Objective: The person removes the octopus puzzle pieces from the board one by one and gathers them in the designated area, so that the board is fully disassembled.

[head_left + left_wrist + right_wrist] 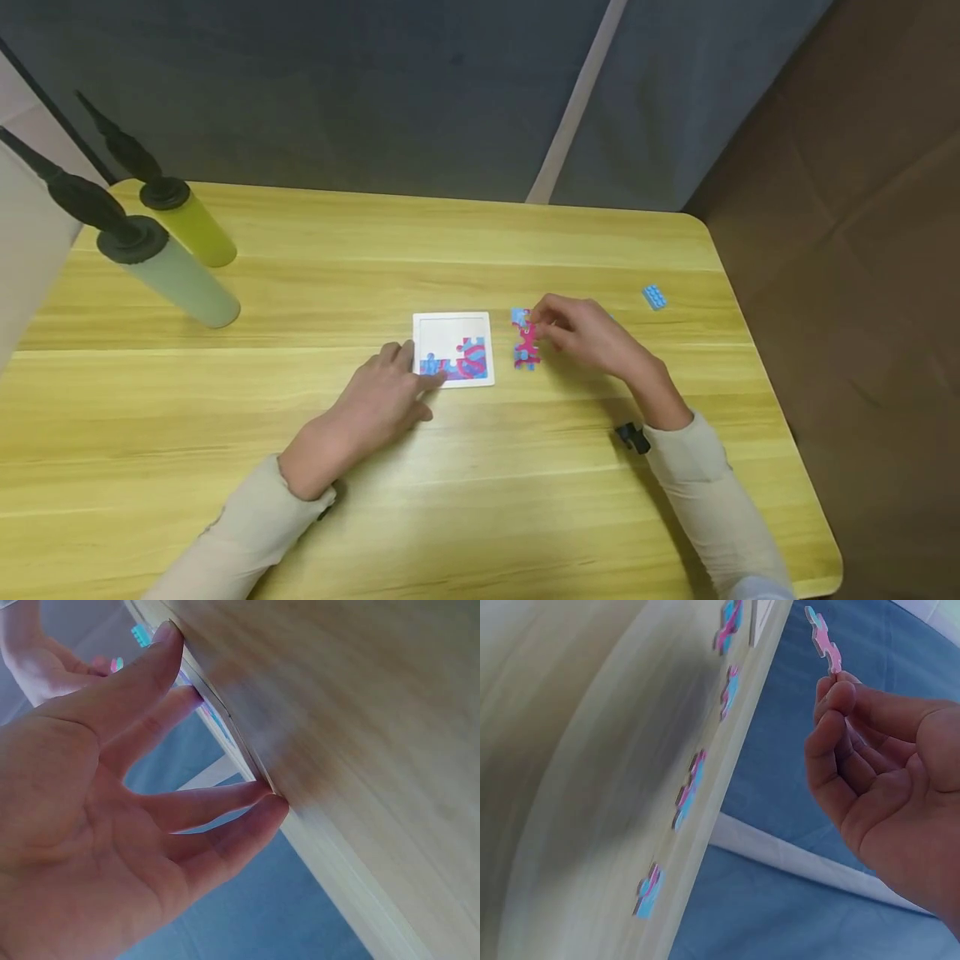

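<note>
A white square puzzle tray point(440, 329) lies on the table, with joined blue, pink and purple jigsaw pieces point(472, 360) along its bottom and right side. My left hand point(381, 398) rests at the tray's left edge, its index finger reaching over the lower left corner; in the left wrist view the extended fingertips touch the rim. To the right of the tray, my right hand point(588, 335) pinches a pink and blue jigsaw piece point(823, 643) between thumb and fingertips, held above the table. Several loose pieces point(690, 789) lie beneath it in the right wrist view.
A small blue toy brick point(655, 297) lies farther right. Two hand pumps stand at the back left, one pale green point(183, 283) and one yellow point(198, 233), both with black tops. Dark blue cloth point(375, 100) hangs behind the table; brown cloth point(847, 292) hangs at the right.
</note>
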Demonstrator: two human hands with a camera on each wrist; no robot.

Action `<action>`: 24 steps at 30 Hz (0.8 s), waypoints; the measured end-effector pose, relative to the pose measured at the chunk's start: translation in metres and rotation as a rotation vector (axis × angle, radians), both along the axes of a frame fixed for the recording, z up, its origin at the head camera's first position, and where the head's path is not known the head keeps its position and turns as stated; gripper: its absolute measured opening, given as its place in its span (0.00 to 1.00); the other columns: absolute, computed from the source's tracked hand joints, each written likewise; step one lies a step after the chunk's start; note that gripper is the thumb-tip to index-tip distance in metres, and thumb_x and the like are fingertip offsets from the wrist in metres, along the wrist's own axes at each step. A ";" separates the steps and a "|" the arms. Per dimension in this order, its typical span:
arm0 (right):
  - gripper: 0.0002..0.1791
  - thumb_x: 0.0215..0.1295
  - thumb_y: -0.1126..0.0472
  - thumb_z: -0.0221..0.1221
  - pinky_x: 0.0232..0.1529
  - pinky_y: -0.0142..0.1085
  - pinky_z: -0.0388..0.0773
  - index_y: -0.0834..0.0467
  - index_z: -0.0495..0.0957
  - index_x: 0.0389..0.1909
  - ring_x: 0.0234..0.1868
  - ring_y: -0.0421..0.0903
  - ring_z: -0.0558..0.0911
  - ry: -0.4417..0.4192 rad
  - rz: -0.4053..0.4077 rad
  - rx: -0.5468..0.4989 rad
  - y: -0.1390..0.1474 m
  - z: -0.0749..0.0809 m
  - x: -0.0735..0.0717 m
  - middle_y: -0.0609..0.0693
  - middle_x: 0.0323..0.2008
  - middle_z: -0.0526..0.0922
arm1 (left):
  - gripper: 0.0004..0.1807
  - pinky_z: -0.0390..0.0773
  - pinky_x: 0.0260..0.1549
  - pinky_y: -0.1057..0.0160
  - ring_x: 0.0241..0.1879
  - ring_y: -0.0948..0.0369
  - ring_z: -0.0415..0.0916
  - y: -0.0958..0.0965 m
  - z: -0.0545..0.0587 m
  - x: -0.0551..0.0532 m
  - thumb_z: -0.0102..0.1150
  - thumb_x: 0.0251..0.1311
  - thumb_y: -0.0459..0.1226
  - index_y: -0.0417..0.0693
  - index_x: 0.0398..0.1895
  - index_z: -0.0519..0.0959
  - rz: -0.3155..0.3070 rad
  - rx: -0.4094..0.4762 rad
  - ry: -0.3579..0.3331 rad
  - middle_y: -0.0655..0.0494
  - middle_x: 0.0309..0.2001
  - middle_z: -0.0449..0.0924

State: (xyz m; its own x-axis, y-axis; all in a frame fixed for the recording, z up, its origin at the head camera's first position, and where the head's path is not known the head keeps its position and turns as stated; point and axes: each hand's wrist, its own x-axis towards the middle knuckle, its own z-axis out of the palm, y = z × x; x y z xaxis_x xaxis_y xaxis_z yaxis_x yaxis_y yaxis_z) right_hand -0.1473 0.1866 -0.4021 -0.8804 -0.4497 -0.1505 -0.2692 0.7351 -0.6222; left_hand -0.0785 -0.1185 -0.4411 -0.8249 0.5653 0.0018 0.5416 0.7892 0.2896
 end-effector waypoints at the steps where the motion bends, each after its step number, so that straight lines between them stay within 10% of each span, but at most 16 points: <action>1: 0.05 0.75 0.60 0.60 0.37 0.38 0.77 0.55 0.81 0.47 0.32 0.45 0.79 -0.004 -0.007 0.002 0.001 0.000 0.000 0.55 0.36 0.86 | 0.27 0.80 0.40 0.50 0.42 0.47 0.70 0.000 0.000 0.000 0.79 0.52 0.42 0.49 0.58 0.86 0.001 0.001 0.001 0.42 0.39 0.73; 24: 0.05 0.75 0.60 0.60 0.43 0.40 0.77 0.55 0.82 0.46 0.36 0.45 0.80 -0.039 -0.061 0.055 0.035 -0.018 0.007 0.50 0.36 0.85 | 0.27 0.82 0.42 0.47 0.45 0.43 0.73 0.000 -0.002 0.000 0.79 0.52 0.42 0.50 0.57 0.87 -0.002 0.006 0.029 0.38 0.42 0.76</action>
State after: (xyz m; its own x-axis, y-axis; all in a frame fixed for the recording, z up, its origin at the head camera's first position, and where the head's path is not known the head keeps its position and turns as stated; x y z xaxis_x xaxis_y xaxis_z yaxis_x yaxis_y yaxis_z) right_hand -0.1400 0.2215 -0.4205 -0.8987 -0.3860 -0.2083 -0.1995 0.7825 -0.5898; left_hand -0.0787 -0.1188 -0.4434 -0.8233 0.5669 0.0289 0.5513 0.7864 0.2785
